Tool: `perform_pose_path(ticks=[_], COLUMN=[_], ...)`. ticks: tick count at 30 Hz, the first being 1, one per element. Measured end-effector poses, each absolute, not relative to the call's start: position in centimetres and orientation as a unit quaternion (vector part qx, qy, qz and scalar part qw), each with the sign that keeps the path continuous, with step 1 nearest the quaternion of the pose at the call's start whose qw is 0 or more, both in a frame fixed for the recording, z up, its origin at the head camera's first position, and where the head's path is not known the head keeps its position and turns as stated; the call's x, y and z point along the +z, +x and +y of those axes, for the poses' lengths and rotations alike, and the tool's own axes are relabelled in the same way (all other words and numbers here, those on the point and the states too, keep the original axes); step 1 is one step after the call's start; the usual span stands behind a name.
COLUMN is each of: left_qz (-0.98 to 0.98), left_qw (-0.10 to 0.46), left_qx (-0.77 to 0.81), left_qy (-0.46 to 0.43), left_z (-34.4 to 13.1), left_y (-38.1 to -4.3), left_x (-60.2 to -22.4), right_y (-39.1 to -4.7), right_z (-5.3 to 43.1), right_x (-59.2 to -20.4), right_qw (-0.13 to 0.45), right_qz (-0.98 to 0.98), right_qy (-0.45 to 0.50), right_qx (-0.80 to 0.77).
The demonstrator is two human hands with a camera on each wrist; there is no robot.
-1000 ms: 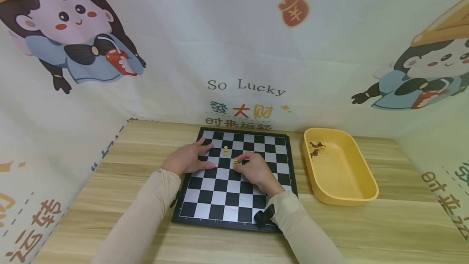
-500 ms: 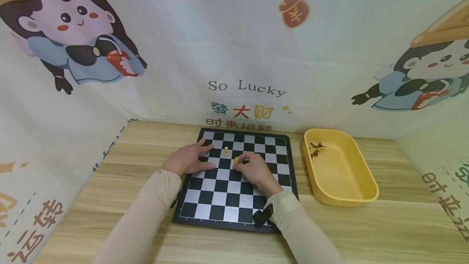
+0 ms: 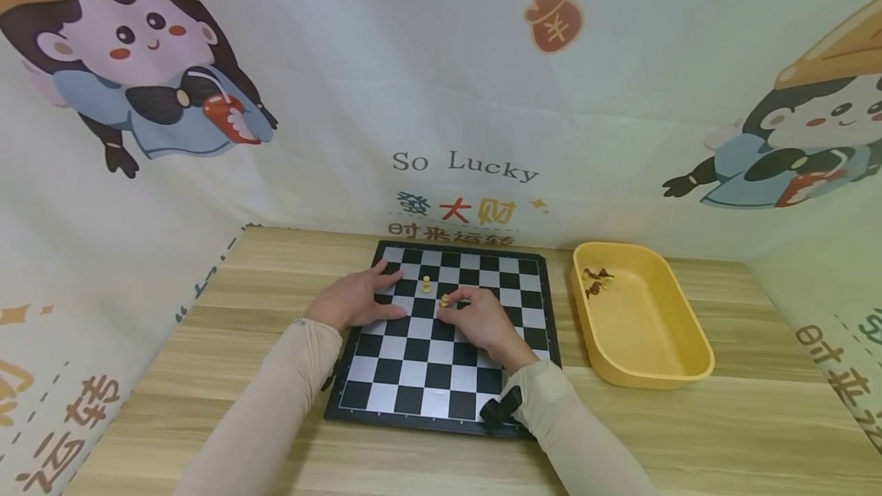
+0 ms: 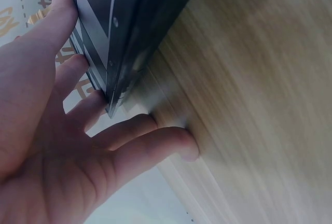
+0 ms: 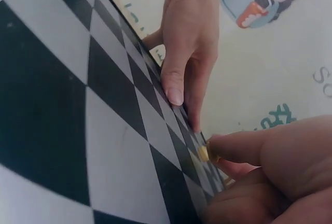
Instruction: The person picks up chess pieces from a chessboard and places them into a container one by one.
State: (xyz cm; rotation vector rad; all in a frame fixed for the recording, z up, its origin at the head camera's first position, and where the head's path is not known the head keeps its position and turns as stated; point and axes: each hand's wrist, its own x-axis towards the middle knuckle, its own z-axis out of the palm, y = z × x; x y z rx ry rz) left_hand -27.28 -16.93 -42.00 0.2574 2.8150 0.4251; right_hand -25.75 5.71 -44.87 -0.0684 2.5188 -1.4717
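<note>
A black-and-white chessboard lies on the wooden table. My right hand is over its middle, pinching a small yellow chess piece between thumb and fingers. The fingers partly hide that piece, and in the right wrist view only a bit of the yellow piece shows. Just beyond it, to the left, a second yellow chess piece stands upright on the board. My left hand rests on the board's left side, fingers spread. In the left wrist view, some fingertips of the left hand touch the tabletop beside the board's edge.
To the right of the board stands a yellow plastic tub. Several small dark and yellow chess pieces lie at its far left end. A printed cloth backdrop rises behind the table and along both sides.
The pinched chess piece has shifted slightly, and the right fingers now cover more of it. My left hand and the standing piece keep their places.
</note>
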Motion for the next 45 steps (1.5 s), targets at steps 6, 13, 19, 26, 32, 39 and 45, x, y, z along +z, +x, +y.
perform_pose_path(ticks=[6, 13, 19, 26, 32, 39, 45], left_qz=[0.975, 0.974, 0.974, 0.973, 0.973, 0.973, 0.974], left_qw=[0.136, 0.138, 0.132, 0.139, 0.137, 0.136, 0.133], left_qx=[0.148, 0.156, 0.155, 0.157, 0.159, 0.156, 0.157], left_qy=[0.092, 0.091, 0.095, 0.096, 0.095, 0.1, 0.099], left_z=[-16.8, -17.0, -17.4, -17.3, -17.1, -17.0, -17.0], left_y=[-27.5, -27.5, -27.2, -27.2, -27.3, -27.4, -27.3], left_x=[-42.0, -42.2, -42.0, -42.0, -42.2, -42.4, -42.3], right_y=[-25.5, -25.5, -25.9, -26.4, -26.7, -27.3, -28.0], right_z=[6.1, 7.1, 8.5, 10.7, 12.5, 14.5, 16.0], right_x=[-43.9, -43.0, -42.4, -41.9, -41.0, -39.5, -38.3], right_qw=[0.112, 0.091, 0.071, 0.06, 0.057, 0.053, 0.047], right_qz=[0.86, 0.864, 0.873, 0.883, 0.884, 0.89, 0.899], right_qy=[-0.047, -0.052, -0.063, -0.044, -0.037, -0.036, -0.033], right_qx=[-0.495, -0.492, -0.479, -0.464, -0.464, -0.452, -0.435])
